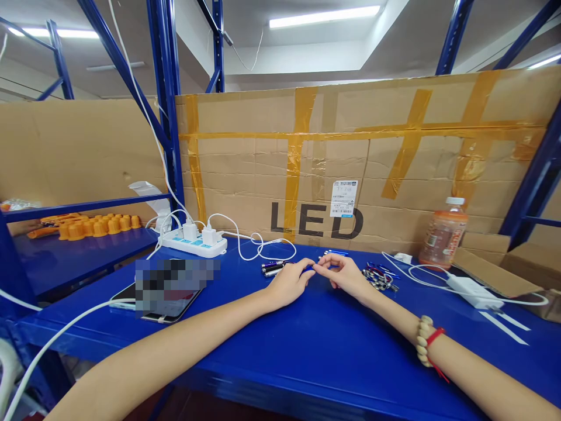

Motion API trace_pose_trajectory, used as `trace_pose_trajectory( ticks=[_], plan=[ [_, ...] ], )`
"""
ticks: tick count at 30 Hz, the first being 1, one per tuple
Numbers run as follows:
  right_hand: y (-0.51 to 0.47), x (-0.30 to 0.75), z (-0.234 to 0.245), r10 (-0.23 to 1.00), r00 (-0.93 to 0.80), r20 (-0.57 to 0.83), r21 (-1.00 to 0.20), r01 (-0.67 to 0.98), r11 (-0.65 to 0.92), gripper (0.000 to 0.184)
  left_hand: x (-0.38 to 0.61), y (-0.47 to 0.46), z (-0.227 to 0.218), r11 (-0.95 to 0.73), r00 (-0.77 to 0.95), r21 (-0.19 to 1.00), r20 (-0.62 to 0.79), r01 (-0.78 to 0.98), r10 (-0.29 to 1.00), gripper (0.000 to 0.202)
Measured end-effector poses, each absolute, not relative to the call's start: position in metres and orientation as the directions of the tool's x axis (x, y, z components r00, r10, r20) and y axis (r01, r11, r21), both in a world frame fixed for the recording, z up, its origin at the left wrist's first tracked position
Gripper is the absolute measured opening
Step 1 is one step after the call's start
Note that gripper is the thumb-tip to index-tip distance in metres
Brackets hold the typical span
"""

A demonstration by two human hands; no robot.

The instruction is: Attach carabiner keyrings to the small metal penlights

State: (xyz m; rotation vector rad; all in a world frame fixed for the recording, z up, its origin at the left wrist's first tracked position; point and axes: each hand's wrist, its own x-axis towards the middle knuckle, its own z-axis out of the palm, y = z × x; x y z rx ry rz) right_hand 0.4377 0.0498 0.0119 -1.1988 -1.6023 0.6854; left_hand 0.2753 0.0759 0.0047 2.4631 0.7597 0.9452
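Observation:
My left hand (pixel 289 285) and my right hand (pixel 344 273) meet at the fingertips just above the blue shelf top, each with bent, pinching fingers. What they hold between them is too small and hidden to name. Several slim dark and silver pen-like cylinders (pixel 272 268) lie beside my left hand, partly covered by it. Behind my right hand are thin blue and silver sticks (pixel 335 253). A pile of metal clasps and rings (pixel 380 278), with blue pieces among it, sits against the far side of my right wrist.
On the left, a phone or tablet (pixel 175 316) with a partly blurred-out screen lies near a white power strip (pixel 195 242). At the right stand a bottle (pixel 443 234), a white adapter (pixel 475 292) with cable, and an open cardboard box (pixel 495 266). Taped cardboard (pixel 245 169) closes the back.

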Motion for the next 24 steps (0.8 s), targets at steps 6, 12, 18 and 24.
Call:
trace_pose_trajectory(
  ticks=[6,12,18,24],
  plan=[
    [0.052,0.441,0.011,0.924,-0.105,0.367,-0.852,0.361,0.379,0.041,0.276,0.077,0.007,-0.745,0.601,0.564,0.472,0.357,0.645,0.024],
    [0.055,0.445,0.007,0.909,-0.086,0.408,-0.849,0.329,0.413,0.035,0.275,0.077,0.006,-0.738,0.608,0.563,0.453,0.372,0.653,0.023],
    [0.054,0.446,0.008,0.894,-0.121,0.431,-0.849,0.282,0.448,0.026,0.273,0.076,0.006,-0.76,0.653,0.518,0.425,0.393,0.627,0.023],
    [0.056,0.45,0.007,0.86,-0.206,0.467,-0.819,0.268,0.508,0.023,0.272,0.074,0.008,-0.773,0.681,0.488,0.404,0.405,0.611,0.022]
  ],
)
